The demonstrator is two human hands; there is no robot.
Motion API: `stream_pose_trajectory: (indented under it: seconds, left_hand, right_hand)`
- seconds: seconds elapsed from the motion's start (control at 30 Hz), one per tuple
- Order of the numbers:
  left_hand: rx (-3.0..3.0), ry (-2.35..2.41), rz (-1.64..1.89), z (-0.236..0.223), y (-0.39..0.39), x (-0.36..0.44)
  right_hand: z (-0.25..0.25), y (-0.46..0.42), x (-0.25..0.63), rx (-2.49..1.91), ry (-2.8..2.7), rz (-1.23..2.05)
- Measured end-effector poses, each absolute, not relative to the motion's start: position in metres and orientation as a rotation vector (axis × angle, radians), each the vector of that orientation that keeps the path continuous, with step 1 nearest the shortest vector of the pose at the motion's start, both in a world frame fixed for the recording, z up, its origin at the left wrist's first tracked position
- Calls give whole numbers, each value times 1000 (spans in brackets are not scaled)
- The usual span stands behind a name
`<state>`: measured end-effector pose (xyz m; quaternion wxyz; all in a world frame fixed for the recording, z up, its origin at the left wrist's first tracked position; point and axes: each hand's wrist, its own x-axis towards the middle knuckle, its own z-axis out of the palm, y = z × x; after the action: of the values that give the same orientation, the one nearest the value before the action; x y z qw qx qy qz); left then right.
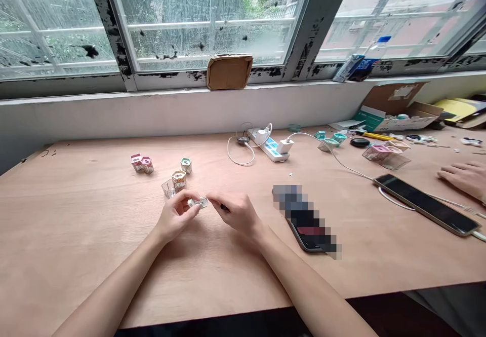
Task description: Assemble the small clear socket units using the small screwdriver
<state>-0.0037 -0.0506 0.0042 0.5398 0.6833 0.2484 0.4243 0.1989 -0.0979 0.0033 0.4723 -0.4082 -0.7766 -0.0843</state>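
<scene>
My left hand [175,216] pinches a small whitish pencil sharpener part [198,202] between thumb and fingers. Close against its right side is my right hand [236,212], its fingers closed around a slim tool with a black end [225,208]; the tool's tip is too small to make out. Just beyond my left hand, a clear plastic sharpener case [169,189] touches an orange-topped sharpener [179,178]. Behind these stands a green-topped sharpener [186,164]. Two pink-topped sharpeners [141,163] sit side by side farther left.
A phone [309,235] lies right of my right forearm. Another phone [425,204] is plugged into a cable, near another person's hand [465,179]. Toward the wall are a power strip [274,149], teal sharpener parts [329,142], pink sharpener parts [379,152] and an opened carton [402,116].
</scene>
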Motion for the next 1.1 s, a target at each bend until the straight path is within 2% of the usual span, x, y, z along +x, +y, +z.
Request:
stream_pose_trajectory:
  seconds: [1.1]
  left_hand:
    - [1899, 521, 1062, 6, -53, -5]
  right_hand:
    - [7, -101, 201, -958, -2051, -272]
